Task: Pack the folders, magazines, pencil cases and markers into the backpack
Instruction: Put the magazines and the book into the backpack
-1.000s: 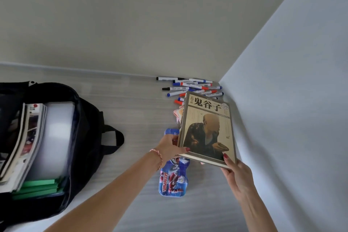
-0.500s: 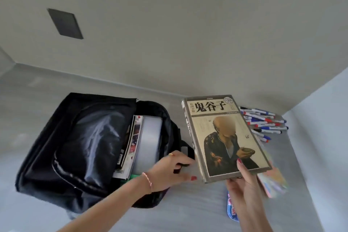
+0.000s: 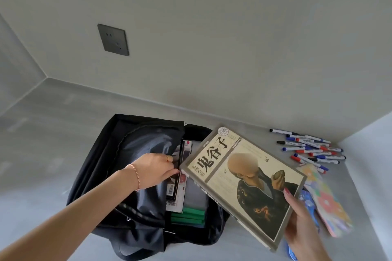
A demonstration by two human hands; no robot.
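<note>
Pale grey-green wall (image 3: 212,27) behind, bearing a dark grey socket plate (image 3: 113,39) with small plug holes, meeting a lighter side wall (image 3: 369,154) in the right corner and a grey, faintly grained desk (image 3: 63,125) below, under soft, even light.

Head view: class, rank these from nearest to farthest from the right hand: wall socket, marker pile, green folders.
From the right hand:
1. Green folders, left, inside the backpack.
2. Marker pile, ahead by the right wall.
3. Wall socket, far up the back wall.
</note>
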